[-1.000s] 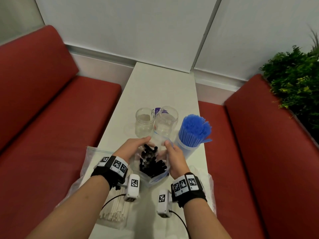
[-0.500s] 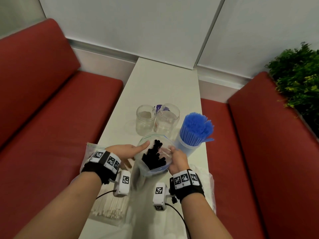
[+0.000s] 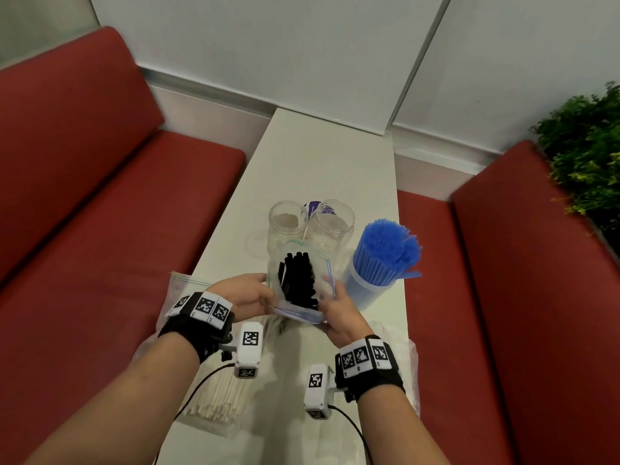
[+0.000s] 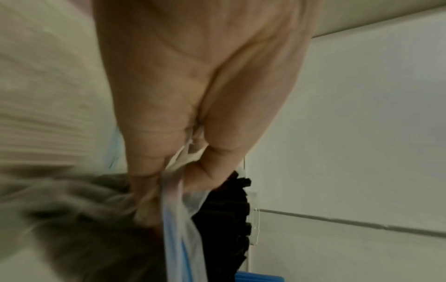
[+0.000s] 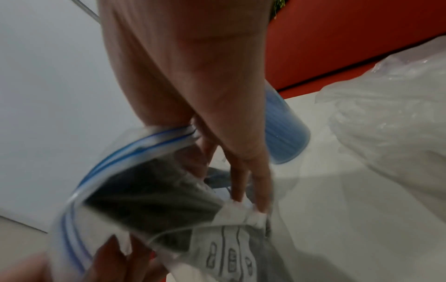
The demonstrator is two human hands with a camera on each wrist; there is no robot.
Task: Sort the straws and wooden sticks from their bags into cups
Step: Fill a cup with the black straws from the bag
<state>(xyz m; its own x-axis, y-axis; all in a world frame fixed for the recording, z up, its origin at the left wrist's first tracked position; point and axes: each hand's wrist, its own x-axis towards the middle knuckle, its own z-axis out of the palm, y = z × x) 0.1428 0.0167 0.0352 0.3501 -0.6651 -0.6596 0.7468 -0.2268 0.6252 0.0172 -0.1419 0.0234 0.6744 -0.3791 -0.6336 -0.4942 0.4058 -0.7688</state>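
Black straws fill one bag, gripped by both hands; two empty cups.

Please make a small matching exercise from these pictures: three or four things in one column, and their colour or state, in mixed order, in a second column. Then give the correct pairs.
Things:
1. straws in the held bag
2. straws in the right cup
3. two jars
4. bag of sticks

States:
A. blue, upright
B. clear, empty
C. black
D. pale, lying on the table

Pairs: 1-C, 2-A, 3-B, 4-D
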